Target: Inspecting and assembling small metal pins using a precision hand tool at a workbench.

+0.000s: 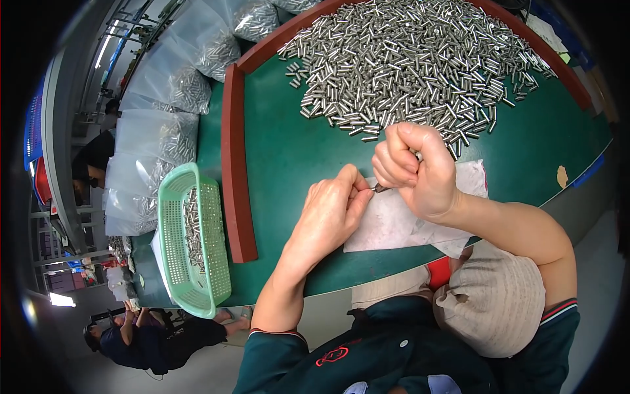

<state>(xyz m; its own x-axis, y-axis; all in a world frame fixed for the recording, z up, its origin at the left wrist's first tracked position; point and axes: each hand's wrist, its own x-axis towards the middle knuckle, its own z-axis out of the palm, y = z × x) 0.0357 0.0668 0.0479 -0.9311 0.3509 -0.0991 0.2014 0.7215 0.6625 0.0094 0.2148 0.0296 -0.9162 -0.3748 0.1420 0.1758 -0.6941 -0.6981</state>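
Over a white cloth (420,226) on the green table, my two hands meet. My left hand (333,213) is closed in a pinch on a small shiny metal pin (373,189); only its end shows past the fingertips. In a fist, my right hand (419,172) grips a thin hand tool with a dark tip (382,188), which touches or nearly touches the pin. The fist covers most of the tool, so its kind cannot be made out. Just beyond the hands spreads a large heap of short metal pins (413,65).
Dark red wooden strips (237,164) border the work area at left and back. Left of them stands a light green plastic basket (214,230) holding pins. Clear plastic bags of pins (177,138) line the far left. Another person (144,341) is at lower left.
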